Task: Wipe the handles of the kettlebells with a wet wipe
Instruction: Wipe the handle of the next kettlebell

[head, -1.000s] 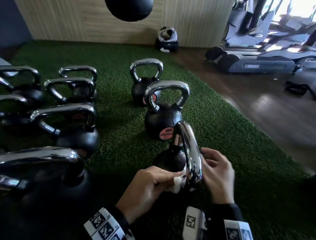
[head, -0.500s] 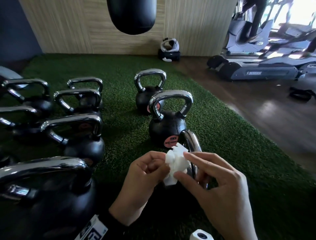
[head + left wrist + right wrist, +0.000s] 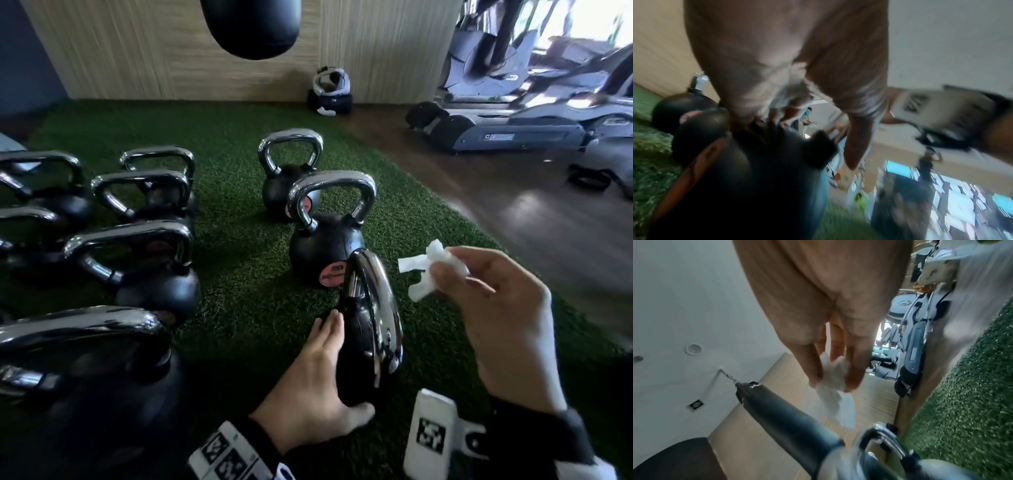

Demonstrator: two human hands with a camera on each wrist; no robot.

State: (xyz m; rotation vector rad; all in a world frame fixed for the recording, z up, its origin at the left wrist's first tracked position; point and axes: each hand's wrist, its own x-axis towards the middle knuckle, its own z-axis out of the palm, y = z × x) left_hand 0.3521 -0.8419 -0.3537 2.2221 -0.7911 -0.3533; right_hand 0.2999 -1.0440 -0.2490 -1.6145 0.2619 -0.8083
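Your wipe point(image 3: 432, 270) is white; kettlebells point(image 3: 325, 246) black with chrome handles point(image 3: 330, 186), pink labels point(image 3: 333, 274); turf point(image 3: 246, 274) green; bag point(image 3: 251, 27), top centre, black.

9 kettlebells point(image 3: 325, 246) + 1 wet wipe point(image 3: 424, 270) + 1 punch bag point(image 3: 250, 24)

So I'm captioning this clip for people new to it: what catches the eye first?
The white wet wipe, pinched in the right hand and held up right of the nearest kettlebell's chrome handle. The left hand rests on that kettlebell's black body. More chrome-handled kettlebells stand on green turf to the left.
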